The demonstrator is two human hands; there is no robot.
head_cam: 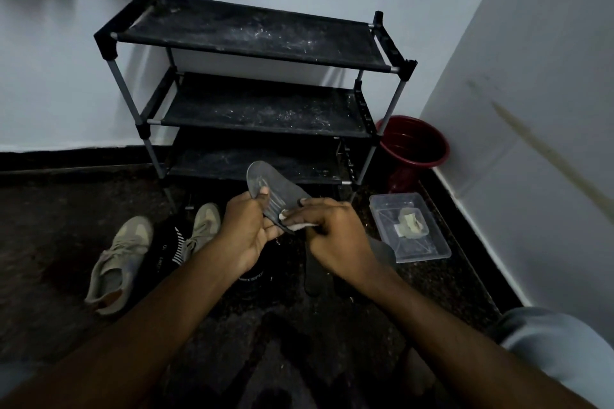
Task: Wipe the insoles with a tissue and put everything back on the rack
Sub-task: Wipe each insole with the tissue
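While in left hand [246, 232], ridged insole [277, 188].

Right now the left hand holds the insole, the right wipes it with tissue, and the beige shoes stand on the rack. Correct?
No. In the head view the beige shoes lie on the floor, not the rack; insole and tissue as stated.

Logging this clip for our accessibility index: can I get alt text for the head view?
The left hand holds a grey insole while the right hand holds a white tissue against it. Behind stands a dusty black rack; beige shoes lie on the floor to the left, a clear box and red bucket to the right.
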